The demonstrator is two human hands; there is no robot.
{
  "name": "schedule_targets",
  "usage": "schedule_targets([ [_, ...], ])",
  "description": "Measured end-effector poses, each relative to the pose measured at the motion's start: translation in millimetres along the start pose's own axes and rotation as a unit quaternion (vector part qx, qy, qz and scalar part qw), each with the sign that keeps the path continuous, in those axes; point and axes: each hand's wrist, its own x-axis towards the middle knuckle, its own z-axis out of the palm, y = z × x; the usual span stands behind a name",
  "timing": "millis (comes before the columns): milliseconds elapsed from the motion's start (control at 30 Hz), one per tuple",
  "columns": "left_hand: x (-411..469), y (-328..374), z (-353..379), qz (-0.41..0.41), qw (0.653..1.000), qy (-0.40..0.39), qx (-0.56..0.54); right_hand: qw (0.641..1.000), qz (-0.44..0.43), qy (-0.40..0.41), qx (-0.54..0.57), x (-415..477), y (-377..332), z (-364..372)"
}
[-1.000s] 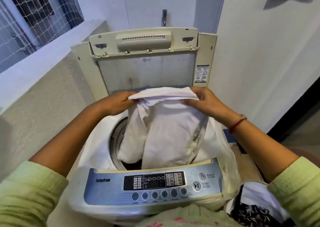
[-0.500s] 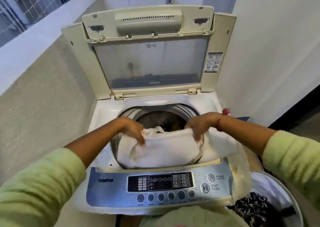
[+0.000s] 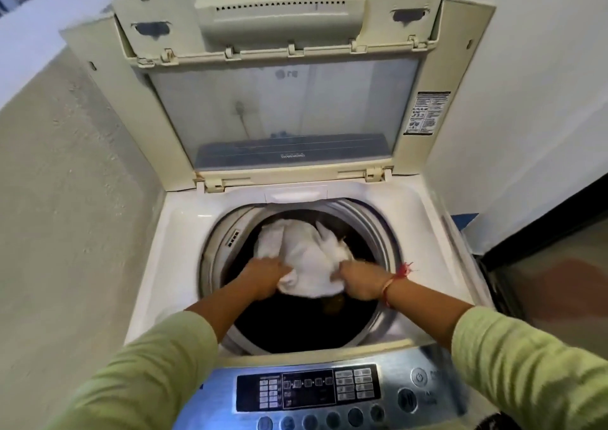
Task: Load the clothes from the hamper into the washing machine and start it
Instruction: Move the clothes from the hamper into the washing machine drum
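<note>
A top-loading washing machine (image 3: 177, 232) stands with its lid (image 3: 283, 110) folded upright at the back. Inside the dark drum (image 3: 296, 324) lies a crumpled white garment (image 3: 306, 258). Both my hands reach down into the drum. My left hand (image 3: 263, 276) grips the garment's left edge. My right hand (image 3: 360, 280), with a red thread at the wrist, holds its right edge. The control panel (image 3: 309, 393) with its round buttons runs along the front edge. The hamper is out of the frame except for a dark patch at the bottom right corner.
A rough plastered wall (image 3: 65, 232) rises close on the left. A white wall (image 3: 526, 101) is on the right, with a dark doorway edge (image 3: 543, 232) beyond it. The upright lid blocks the space behind the drum.
Both hands have lowered the white garment from above the machine's rim down into the drum. My view has moved forward over the opening, and the hamper has left the frame.
</note>
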Motion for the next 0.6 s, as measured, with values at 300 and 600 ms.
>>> schedule_targets([
  [300, 6, 42, 34, -0.103, 0.875, -0.426, -0.207, 0.984, 0.024, -0.126, 0.124, -7, -2, 21],
  [600, 34, 81, -101, -0.036, 0.903, -0.115, -0.413, 0.940, -0.020, 0.092, 0.327, -95, 24, -57],
])
